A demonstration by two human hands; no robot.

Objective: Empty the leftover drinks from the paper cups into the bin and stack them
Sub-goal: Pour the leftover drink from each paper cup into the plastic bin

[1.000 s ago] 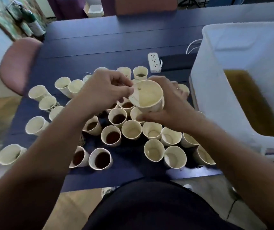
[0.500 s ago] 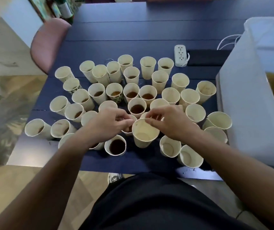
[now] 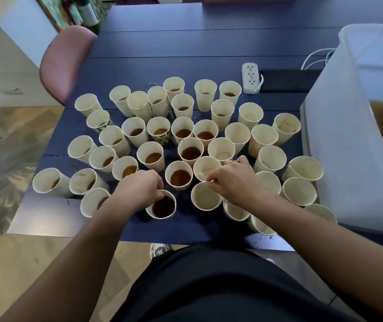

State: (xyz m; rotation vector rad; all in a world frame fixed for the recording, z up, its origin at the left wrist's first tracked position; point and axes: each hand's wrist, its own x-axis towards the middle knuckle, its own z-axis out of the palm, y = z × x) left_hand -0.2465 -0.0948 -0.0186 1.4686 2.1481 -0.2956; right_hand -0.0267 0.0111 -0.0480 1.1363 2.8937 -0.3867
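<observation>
Our left hand [image 3: 139,190] grips the rim of a cream paper cup of dark drink [image 3: 161,204]. Our right hand [image 3: 231,180] pinches an empty cream paper cup's [image 3: 205,196] rim on the dark blue counter [image 3: 185,54].

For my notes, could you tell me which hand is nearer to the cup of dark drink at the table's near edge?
Left. The left hand grips the dark-drink cup by its rim; the right hand is off to its right, at an empty cup.

The left hand [image 3: 139,191] grips a full cup [image 3: 162,206] while the right hand [image 3: 233,180] pinches an empty cup's [image 3: 205,198] rim on the blue table [image 3: 185,47].
</observation>
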